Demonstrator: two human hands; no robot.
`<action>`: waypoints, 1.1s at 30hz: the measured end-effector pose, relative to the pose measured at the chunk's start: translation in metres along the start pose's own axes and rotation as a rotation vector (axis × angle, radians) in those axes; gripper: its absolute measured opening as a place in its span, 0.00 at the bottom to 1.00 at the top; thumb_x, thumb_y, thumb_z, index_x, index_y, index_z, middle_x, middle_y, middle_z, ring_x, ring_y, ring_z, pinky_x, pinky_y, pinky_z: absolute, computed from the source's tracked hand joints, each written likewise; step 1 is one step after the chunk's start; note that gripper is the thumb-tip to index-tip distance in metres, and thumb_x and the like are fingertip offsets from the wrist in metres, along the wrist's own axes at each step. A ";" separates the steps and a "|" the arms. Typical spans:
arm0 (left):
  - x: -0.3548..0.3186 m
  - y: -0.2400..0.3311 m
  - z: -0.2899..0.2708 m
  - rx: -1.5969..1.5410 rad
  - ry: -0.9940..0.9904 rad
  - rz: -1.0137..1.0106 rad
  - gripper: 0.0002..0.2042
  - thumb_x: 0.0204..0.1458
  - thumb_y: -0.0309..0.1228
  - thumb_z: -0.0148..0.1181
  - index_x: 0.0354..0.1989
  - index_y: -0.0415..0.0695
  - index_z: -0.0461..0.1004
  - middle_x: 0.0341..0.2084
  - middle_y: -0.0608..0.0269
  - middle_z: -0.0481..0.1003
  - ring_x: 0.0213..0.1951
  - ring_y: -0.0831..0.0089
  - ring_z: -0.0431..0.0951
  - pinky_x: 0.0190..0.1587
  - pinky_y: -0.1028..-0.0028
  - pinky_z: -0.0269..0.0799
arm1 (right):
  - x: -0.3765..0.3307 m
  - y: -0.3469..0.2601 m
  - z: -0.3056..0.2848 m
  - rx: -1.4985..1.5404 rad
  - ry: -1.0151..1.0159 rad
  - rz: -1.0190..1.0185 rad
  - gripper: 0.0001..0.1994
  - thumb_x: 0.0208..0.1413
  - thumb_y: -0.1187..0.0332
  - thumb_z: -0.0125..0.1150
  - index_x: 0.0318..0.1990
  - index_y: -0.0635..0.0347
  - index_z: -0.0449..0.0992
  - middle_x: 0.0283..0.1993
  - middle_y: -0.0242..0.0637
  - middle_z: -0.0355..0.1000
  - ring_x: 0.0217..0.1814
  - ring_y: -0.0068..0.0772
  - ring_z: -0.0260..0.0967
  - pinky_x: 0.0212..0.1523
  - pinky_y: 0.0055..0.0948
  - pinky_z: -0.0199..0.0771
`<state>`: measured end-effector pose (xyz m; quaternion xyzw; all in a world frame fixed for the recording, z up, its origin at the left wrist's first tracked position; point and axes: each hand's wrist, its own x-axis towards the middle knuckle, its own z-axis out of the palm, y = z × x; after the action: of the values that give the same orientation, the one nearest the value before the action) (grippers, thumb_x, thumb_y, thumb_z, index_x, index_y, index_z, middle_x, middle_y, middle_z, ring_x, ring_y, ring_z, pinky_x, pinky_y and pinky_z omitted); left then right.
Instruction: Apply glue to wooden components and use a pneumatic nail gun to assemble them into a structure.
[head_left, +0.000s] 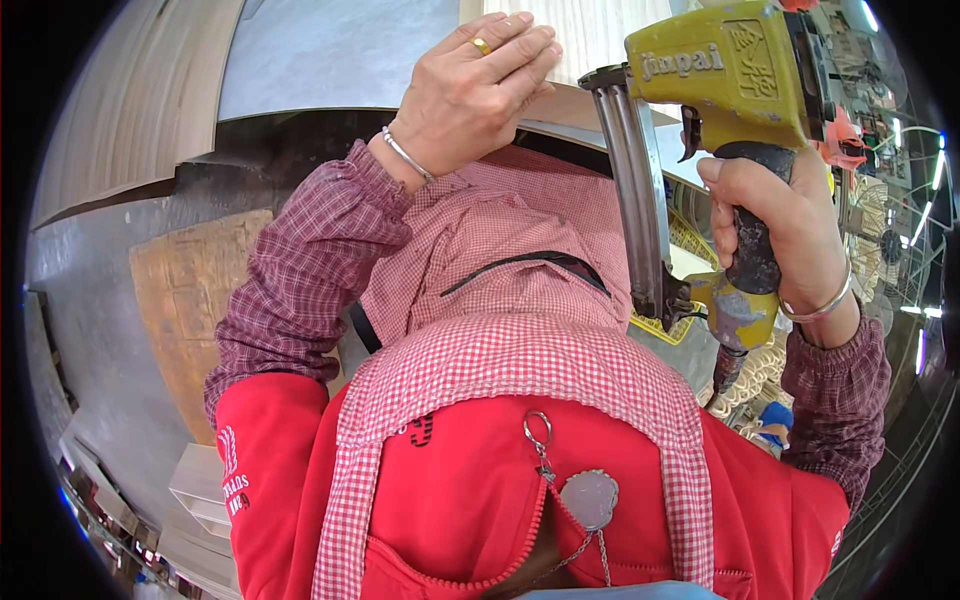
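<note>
My right hand (812,235) is wrapped round the black grip of a yellow-green pneumatic nail gun (715,65). The gun is held up on the right, and its long metal magazine runs down its left side. The index finger sits below the trigger, as far as I can see. At the top middle, my left hand (470,100) rests with its fingers stretched out, its fingertips over the near edge of a pale wooden panel (590,35). Nothing shows in that hand. The nail gun's head is beside the panel's right part; whether they touch I cannot tell.
A grey-white work surface (320,55) lies under the panel's left. Light wooden boards (130,90) are piled at the far left. Brown cardboard (195,300) lies on the grey floor. Beyond the nail gun stands a yellow plastic basket (650,325). Wooden boxes (200,485) sit lower left.
</note>
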<state>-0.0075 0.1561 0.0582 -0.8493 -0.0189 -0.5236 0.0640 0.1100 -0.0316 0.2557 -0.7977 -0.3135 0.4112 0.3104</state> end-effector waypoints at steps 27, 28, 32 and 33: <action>-0.022 -0.035 0.006 -0.153 0.201 0.026 0.15 0.47 0.27 0.60 0.44 0.41 0.75 0.47 0.60 0.75 0.50 0.64 0.74 0.52 0.69 0.70 | 0.004 -0.007 0.006 0.106 0.052 0.148 0.09 0.49 0.70 0.57 0.21 0.63 0.71 0.15 0.32 0.65 0.12 0.22 0.58 0.16 0.19 0.60; -0.026 -0.039 0.008 -0.151 0.305 0.123 0.14 0.45 0.25 0.60 0.43 0.39 0.75 0.47 0.58 0.75 0.49 0.62 0.74 0.51 0.67 0.70 | 0.003 -0.008 0.008 0.114 0.057 0.149 0.08 0.49 0.70 0.57 0.21 0.63 0.71 0.15 0.32 0.65 0.12 0.22 0.58 0.15 0.19 0.60; -0.028 -0.040 0.012 -0.107 0.271 0.133 0.16 0.45 0.25 0.60 0.45 0.40 0.75 0.48 0.59 0.75 0.50 0.60 0.74 0.54 0.65 0.69 | 0.002 -0.010 0.008 0.109 0.086 0.154 0.08 0.49 0.71 0.57 0.22 0.63 0.71 0.15 0.32 0.65 0.12 0.22 0.58 0.15 0.19 0.60; -0.029 -0.040 0.013 -0.095 0.260 0.139 0.17 0.45 0.25 0.60 0.46 0.40 0.75 0.49 0.60 0.75 0.50 0.60 0.74 0.54 0.65 0.68 | 0.002 -0.010 0.008 0.110 0.098 0.156 0.07 0.49 0.71 0.56 0.22 0.63 0.71 0.15 0.32 0.65 0.12 0.22 0.58 0.15 0.19 0.60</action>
<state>-0.0130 0.1981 0.0306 -0.7758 0.0732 -0.6237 0.0617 0.1019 -0.0219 0.2588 -0.8206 -0.2120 0.4113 0.3355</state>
